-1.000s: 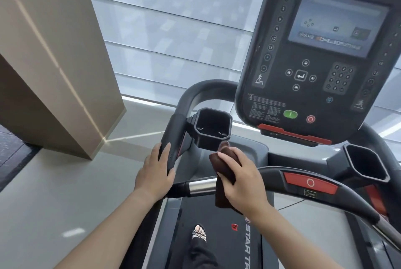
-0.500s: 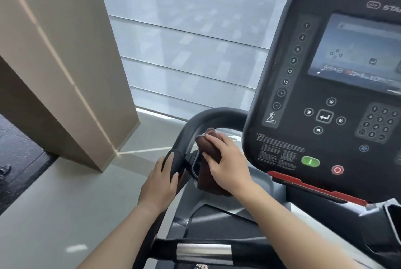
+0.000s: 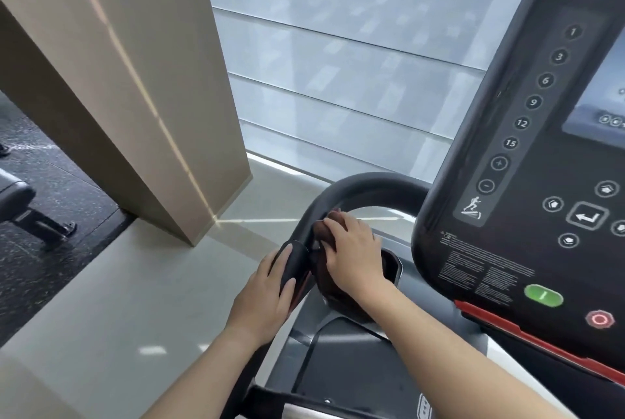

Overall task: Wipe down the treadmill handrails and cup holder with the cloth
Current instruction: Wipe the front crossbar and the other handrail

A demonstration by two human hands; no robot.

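We are in a gym: a treadmill console (image 3: 541,182) on our right, another machine (image 3: 20,202) on speckled rubber flooring (image 3: 61,249) far left.

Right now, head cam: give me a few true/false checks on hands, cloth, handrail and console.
1. The right hand presses a dark brown cloth against the handrail. True.
2. The left hand hangs free, touching nothing. False: it grips the handrail lower down, fingers wrapped around it.
3. The cloth is white. False: it is dark brown.
4. The cup holder is mostly hidden behind the right hand. True.
5. The green button sits left of the red button on the console. True.
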